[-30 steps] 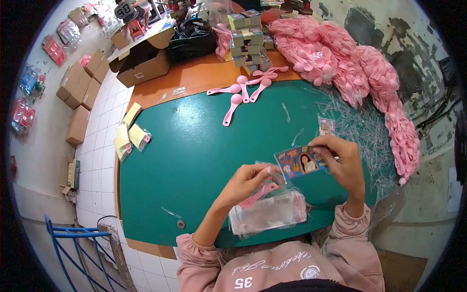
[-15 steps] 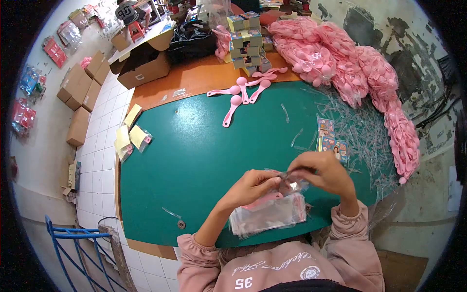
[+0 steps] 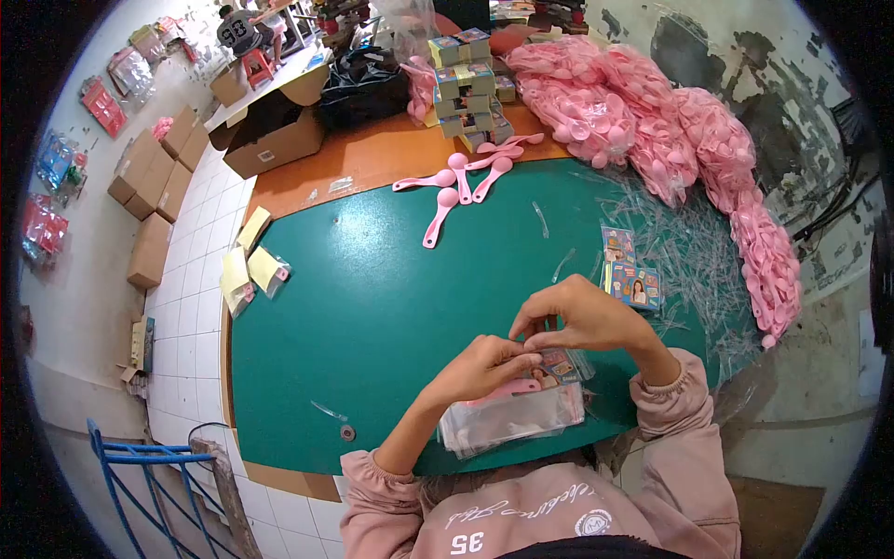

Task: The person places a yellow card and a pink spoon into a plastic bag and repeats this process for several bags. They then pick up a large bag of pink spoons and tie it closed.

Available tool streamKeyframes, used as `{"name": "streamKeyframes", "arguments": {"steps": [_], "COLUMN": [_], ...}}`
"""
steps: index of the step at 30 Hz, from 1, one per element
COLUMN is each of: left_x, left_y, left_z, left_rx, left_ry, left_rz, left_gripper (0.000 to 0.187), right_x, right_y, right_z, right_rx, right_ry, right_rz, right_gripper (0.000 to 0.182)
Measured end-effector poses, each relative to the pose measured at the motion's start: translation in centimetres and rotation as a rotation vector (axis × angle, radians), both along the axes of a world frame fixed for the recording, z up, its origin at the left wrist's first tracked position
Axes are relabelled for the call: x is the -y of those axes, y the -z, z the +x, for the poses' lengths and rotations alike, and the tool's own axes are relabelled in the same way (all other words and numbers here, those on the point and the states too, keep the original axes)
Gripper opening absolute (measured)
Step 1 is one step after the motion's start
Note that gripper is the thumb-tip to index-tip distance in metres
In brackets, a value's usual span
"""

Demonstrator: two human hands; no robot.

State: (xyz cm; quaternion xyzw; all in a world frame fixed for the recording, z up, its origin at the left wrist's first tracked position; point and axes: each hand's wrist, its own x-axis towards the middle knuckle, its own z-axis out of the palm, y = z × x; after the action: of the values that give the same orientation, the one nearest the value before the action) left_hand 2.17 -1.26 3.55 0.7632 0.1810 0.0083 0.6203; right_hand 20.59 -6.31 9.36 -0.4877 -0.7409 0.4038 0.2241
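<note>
My left hand (image 3: 480, 371) is closed on the upper edge of a small clear bag that holds a printed card (image 3: 557, 369). My right hand (image 3: 582, 321) touches the same edge, its thumb and fingertips pinched close to my left fingertips. Under my hands lies a stack of clear plastic bags (image 3: 512, 419) with a pink spoon (image 3: 507, 390) partly on top. Ahead on the green table (image 3: 363, 307), several pink spoons (image 3: 440, 216) are spread out. Two groups of printed cards (image 3: 635, 284) rest to the right of centre.
Bagged pink spoons (image 3: 652, 121) are heaped along the right edge, beside scattered clear strips (image 3: 689, 252). Card bundles (image 3: 463, 88) stand stacked at the back near an open cardboard box (image 3: 270, 140). Packed pieces (image 3: 237, 270) lie at the left edge. A person (image 3: 244, 35) sits far back.
My right hand has shifted left and its fingers have moved up to the bag's edge. The printed card beneath my hands now shows more clearly. The view has shifted slightly.
</note>
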Motion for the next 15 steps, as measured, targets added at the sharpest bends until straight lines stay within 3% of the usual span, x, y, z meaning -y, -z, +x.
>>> {"name": "streamKeyframes", "arguments": {"steps": [3,7,9,11,12,14,15], "left_x": [0.2,0.1,0.0,-0.1,0.0,-0.2,-0.2], "left_y": [0.6,-0.4,0.1,0.3,0.2,0.0,0.0], "left_z": [0.2,0.1,0.0,0.0,0.0,0.2,0.4], "left_rx": [0.094,0.097,0.113,0.131,0.113,0.1,0.09], "left_ry": [-0.012,-0.046,-0.031,-0.015,-0.012,-0.009,-0.004], "left_rz": [-0.014,-0.088,-0.09,-0.091,-0.092,-0.083,-0.107], "left_gripper": [0.029,0.029,0.029,0.03,0.03,0.031,0.031], "right_x": [0.4,1.8,2.7,3.3,3.9,4.3,4.0], "right_y": [-0.5,-2.3,-1.3,-0.8,-0.1,0.8,0.2], "right_z": [0.4,5.5,11.6,18.4,19.8,21.7,18.8], "right_rx": [0.002,-0.1,-0.214,-0.004,0.0,1.271,0.81], "right_ry": [-0.009,0.05,0.247,0.658,0.656,1.014,0.902], "right_rz": [-0.086,0.124,0.099,0.098,0.098,0.071,0.235], "right_gripper": [0.021,0.015,0.015,0.018,0.018,0.017,0.019]}}
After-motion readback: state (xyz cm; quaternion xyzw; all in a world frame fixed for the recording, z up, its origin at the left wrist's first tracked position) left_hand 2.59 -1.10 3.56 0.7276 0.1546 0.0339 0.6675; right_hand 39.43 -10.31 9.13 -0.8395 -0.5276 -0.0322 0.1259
